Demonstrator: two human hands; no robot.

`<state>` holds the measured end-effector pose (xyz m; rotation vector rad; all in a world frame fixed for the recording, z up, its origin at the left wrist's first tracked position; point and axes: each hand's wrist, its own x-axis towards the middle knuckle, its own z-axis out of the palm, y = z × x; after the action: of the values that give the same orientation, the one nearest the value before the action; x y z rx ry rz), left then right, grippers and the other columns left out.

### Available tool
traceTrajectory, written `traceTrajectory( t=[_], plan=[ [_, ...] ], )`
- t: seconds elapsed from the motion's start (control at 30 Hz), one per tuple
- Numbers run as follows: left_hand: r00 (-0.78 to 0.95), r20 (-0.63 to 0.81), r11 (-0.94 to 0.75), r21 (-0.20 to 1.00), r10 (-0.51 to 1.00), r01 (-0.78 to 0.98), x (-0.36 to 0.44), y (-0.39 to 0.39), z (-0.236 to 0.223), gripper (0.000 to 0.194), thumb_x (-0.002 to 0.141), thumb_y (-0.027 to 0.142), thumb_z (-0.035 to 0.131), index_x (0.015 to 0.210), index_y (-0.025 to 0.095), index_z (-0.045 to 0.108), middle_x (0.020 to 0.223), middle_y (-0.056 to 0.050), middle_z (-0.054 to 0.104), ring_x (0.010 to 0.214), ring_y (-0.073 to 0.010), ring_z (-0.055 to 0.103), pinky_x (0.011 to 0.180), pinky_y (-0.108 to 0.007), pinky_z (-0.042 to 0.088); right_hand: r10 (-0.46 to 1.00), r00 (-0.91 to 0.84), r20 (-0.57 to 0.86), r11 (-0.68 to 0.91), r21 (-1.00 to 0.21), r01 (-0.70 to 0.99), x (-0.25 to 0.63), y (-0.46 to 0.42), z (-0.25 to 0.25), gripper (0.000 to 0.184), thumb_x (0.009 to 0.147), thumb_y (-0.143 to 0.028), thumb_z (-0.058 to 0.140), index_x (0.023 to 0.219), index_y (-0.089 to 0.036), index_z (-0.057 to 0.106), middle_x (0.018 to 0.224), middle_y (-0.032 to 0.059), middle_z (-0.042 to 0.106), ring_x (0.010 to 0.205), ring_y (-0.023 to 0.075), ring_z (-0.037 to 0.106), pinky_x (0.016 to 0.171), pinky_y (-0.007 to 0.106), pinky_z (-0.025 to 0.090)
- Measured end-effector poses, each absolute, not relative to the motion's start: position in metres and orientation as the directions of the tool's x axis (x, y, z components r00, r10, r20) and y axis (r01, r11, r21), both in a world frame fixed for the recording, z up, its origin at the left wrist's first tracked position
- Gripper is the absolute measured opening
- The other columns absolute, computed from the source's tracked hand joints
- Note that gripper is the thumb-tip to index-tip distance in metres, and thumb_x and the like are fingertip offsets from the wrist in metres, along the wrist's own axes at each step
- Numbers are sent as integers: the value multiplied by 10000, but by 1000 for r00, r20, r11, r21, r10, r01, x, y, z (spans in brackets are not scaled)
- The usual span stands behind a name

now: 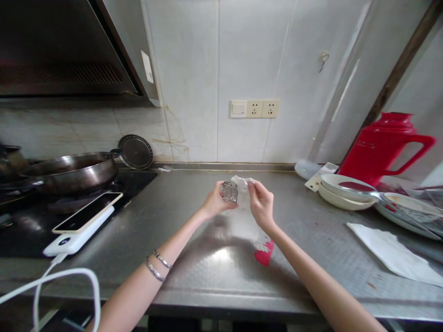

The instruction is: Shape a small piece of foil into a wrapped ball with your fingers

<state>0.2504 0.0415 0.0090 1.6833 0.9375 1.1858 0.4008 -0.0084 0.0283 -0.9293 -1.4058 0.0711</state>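
My left hand point(216, 202) is closed around a small clear glass point(229, 191), held above the steel counter point(194, 240). My right hand point(260, 203) pinches a white tissue or thin plastic sheet point(242, 184) against the glass's right side. Both hands meet over the middle of the counter. Under my right forearm a red and white packet point(265, 250) lies on the counter. Two thin bracelets sit on my left wrist.
A phone on a white power bank point(81, 223) with a white cable lies at the left, beside a stove with a steel wok point(71, 173). At the right stand a red thermos jug point(382, 147), stacked plates point(346, 191) and a white paper towel point(391, 251).
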Motion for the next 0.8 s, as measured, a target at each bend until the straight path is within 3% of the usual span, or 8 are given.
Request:
traceTrajectory(
  t=[0.07, 0.13, 0.3, 0.43, 0.57, 0.67, 0.73, 0.8],
  plan=[
    [291, 311, -346, 935, 905, 76, 253, 39, 9, 812, 455, 218, 867, 1145, 173, 441, 892, -34, 651, 780, -174, 637, 691, -287, 500, 567, 302, 766, 623, -639, 451, 404, -3, 30, 297, 924, -368, 451, 797, -166, 629, 568, -25, 546, 494, 104, 484, 464, 199, 358],
    [313, 298, -338, 938, 902, 81, 254, 36, 10, 778, 486, 237, 859, 1140, 171, 443, 854, -26, 644, 711, -157, 627, 617, -259, 497, 588, 255, 768, 628, -632, 455, 406, 0, 29, 298, 924, -373, 446, 819, -173, 640, 596, -17, 571, 518, 112, 507, 487, 203, 380],
    [346, 328, -379, 921, 879, 89, 254, 33, 12, 728, 535, 283, 835, 1138, 170, 442, 878, -29, 624, 670, -132, 601, 512, -206, 471, 566, 27, 824, 708, -503, 495, 403, -6, 26, 252, 928, -304, 439, 978, -199, 663, 816, 36, 701, 705, 151, 645, 653, 225, 477],
    [353, 304, -355, 931, 885, 88, 251, 33, 13, 704, 551, 339, 820, 1129, 176, 452, 911, -37, 615, 724, -146, 600, 487, -202, 483, 518, -40, 854, 751, -432, 499, 402, -13, 25, 232, 921, -267, 451, 981, -190, 661, 871, 50, 714, 744, 153, 658, 661, 217, 469],
    [345, 273, -343, 926, 898, 161, 247, 34, 16, 675, 572, 359, 803, 1124, 173, 462, 869, -31, 616, 718, -146, 591, 471, -190, 473, 591, 100, 801, 705, -572, 420, 403, -10, 30, 281, 914, -336, 473, 749, -166, 625, 584, -20, 571, 514, 104, 510, 499, 201, 374],
    [358, 268, -357, 910, 895, 212, 247, 33, 16, 672, 578, 399, 797, 1123, 171, 477, 849, -30, 619, 685, -141, 582, 458, -188, 456, 597, 275, 754, 666, -656, 355, 406, -5, 33, 334, 911, -390, 468, 684, -167, 569, 544, -39, 483, 484, 92, 436, 458, 199, 331],
    [363, 283, -384, 891, 888, 244, 249, 30, 16, 685, 560, 416, 807, 1115, 164, 493, 806, -19, 612, 641, -126, 566, 464, -190, 449, 558, 338, 758, 645, -652, 399, 407, -3, 34, 313, 916, -388, 458, 730, -171, 586, 560, -35, 509, 501, 101, 473, 469, 200, 362],
    [360, 303, -409, 872, 882, 270, 253, 27, 16, 702, 533, 410, 825, 1104, 153, 509, 769, -10, 605, 614, -114, 553, 481, -193, 447, 520, 277, 808, 645, -584, 492, 409, -2, 33, 262, 927, -349, 446, 835, -181, 625, 637, -12, 600, 581, 124, 574, 536, 211, 441]
  ],
)
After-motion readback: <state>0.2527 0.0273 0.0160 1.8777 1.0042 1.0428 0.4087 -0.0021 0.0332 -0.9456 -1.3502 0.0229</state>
